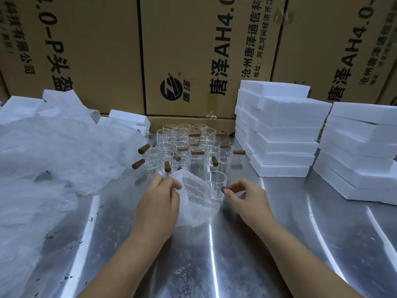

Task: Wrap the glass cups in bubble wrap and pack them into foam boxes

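Observation:
A clear glass cup [217, 181] with a brown wooden handle stands on a sheet of bubble wrap [197, 203] in the middle of the steel table. My right hand [247, 196] pinches the cup's handle from the right. My left hand [160, 196] grips the left edge of the bubble wrap and lifts it beside the cup. Behind them stand several more glass cups [182, 145] with brown handles, packed close together. White foam boxes [279, 130] are stacked at the right.
A big heap of clear plastic and bubble wrap [53, 160] covers the table's left side, with foam pieces [129, 119] behind it. A second foam stack [361, 151] stands at far right. Tall cardboard cartons [193, 50] wall off the back. The steel table [214, 265] gleams in front.

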